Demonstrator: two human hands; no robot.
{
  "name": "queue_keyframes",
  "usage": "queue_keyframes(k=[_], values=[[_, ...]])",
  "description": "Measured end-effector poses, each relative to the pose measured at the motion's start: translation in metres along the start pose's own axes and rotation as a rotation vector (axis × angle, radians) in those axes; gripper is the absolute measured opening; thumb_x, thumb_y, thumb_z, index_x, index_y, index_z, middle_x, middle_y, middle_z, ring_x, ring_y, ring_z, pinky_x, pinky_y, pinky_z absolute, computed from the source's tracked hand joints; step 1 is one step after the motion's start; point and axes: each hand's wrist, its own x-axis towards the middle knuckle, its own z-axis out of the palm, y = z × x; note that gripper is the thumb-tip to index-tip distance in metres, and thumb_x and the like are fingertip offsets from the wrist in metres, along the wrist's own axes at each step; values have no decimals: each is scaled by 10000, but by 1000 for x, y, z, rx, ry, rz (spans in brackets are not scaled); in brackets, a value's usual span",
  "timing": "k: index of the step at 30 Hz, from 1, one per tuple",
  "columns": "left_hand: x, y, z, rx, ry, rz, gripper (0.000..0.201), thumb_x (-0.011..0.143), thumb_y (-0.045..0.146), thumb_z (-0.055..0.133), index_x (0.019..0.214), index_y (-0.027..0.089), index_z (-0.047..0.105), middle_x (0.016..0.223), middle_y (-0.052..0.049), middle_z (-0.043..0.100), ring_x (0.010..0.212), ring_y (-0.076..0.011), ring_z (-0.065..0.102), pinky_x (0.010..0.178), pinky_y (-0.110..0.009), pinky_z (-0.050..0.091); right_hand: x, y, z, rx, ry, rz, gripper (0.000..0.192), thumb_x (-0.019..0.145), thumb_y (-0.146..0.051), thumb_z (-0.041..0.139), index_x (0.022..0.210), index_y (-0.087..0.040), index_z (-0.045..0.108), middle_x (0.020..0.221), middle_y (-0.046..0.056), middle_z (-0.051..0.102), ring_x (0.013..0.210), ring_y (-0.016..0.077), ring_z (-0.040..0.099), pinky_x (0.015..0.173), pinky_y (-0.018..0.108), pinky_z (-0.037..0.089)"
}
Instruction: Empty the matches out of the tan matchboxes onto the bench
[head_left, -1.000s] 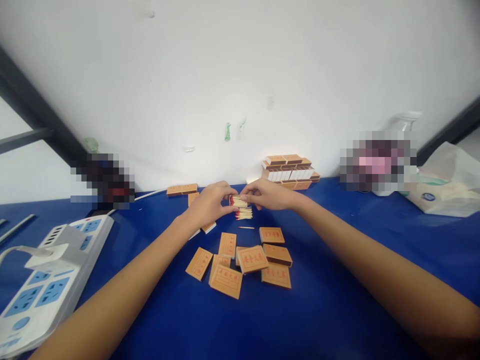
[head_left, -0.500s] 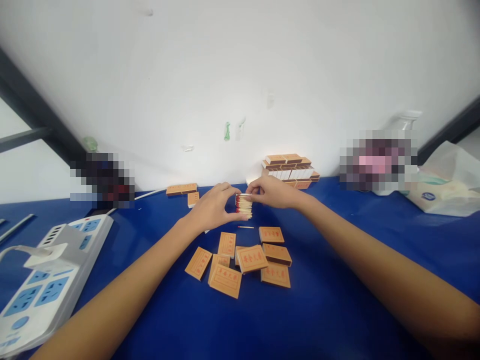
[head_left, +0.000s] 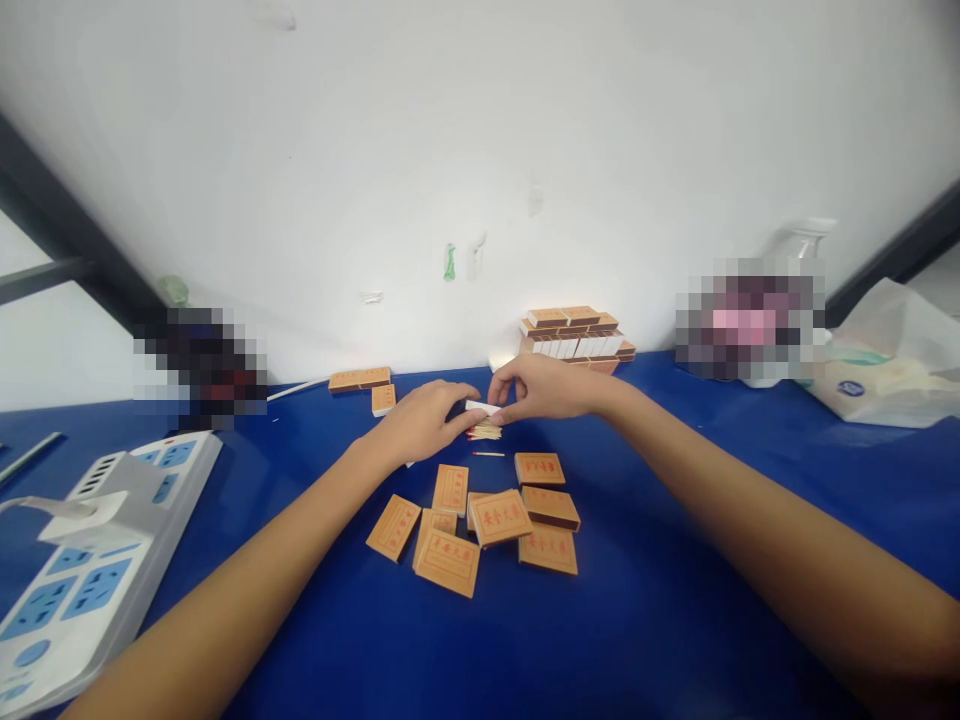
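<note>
My left hand [head_left: 426, 420] and my right hand [head_left: 538, 388] meet over the blue table, gripping a small white matchbox tray [head_left: 482, 407] from its two sides. The tray is tilted, so its white side faces me. Just below it shows a bunch of matches [head_left: 486, 431], red heads to the left; whether they are still partly inside the tray I cannot tell. One loose match [head_left: 489, 455] lies nearer me. Closer still, several orange matchboxes with red print [head_left: 501, 518] are scattered, some overlapping.
Against the wall at the back right stands a stack of matchboxes [head_left: 574, 335]. More matchboxes [head_left: 360, 379] lie back left. A white power strip [head_left: 105, 540] with a plugged-in adapter takes up the left side. A tissue pack [head_left: 874, 385] sits far right.
The matchbox tray, which had its open side with the stacked matches toward me, has tipped over so its white side shows. The matches now appear lower, under it.
</note>
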Motion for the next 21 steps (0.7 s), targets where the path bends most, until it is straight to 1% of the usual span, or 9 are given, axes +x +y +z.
queue_keyframes(k=[2, 4, 6, 10, 15, 18, 21], values=[[0, 0, 0, 12, -20, 10, 339, 1040, 454, 498, 1174, 219, 701, 1109, -79, 746, 1052, -263, 679, 920, -389, 496, 0, 0, 1, 8, -19, 17, 399, 743, -514, 812, 985, -201, 760, 909, 44, 742, 774, 181, 652, 665, 289, 453], [0, 0, 0, 12, -19, 11, 309, 1014, 432, 553, 1173, 221, 713, 1096, -76, 749, 1039, -261, 680, 907, -381, 500, 1, -1, 2, 4, -22, 46, 438, 725, -523, 821, 1006, -195, 748, 897, 50, 734, 776, 189, 655, 671, 296, 454], [0, 0, -1, 5, -19, 11, 300, 992, 419, 593, 1184, 223, 714, 1098, -71, 752, 1029, -258, 680, 900, -376, 501, 0, -2, 2, 10, -28, 58, 424, 722, -500, 824, 999, -191, 738, 899, 53, 731, 786, 194, 655, 674, 299, 456], [1, 0, -3, -28, -14, 16, 302, 962, 413, 638, 1181, 218, 714, 1108, -61, 759, 1010, -250, 689, 890, -378, 501, 1, -2, 2, 29, -39, 36, 361, 723, -438, 827, 968, -192, 725, 928, 49, 738, 814, 193, 655, 690, 299, 462], [0, 2, -4, -97, -25, 10, 388, 938, 465, 665, 1249, 234, 698, 1205, -54, 751, 1071, -258, 692, 913, -381, 501, 2, -1, 3, 59, -48, 23, 405, 711, -418, 838, 1025, -192, 720, 989, 56, 747, 819, 191, 659, 699, 305, 468], [0, 2, -4, -148, -33, 6, 453, 918, 502, 683, 1293, 250, 677, 1255, -52, 737, 1113, -265, 686, 936, -383, 499, 0, -3, 0, 39, -42, 41, 418, 709, -418, 841, 1041, -191, 731, 940, 55, 739, 797, 193, 656, 679, 303, 463], [0, 3, -3, -193, -31, -9, 512, 885, 546, 707, 1299, 249, 671, 1248, -69, 738, 1105, -276, 692, 907, -381, 510, -3, -4, -8, 19, -23, 59, 414, 720, -404, 834, 1059, -186, 738, 899, 54, 725, 765, 189, 649, 646, 297, 454]])
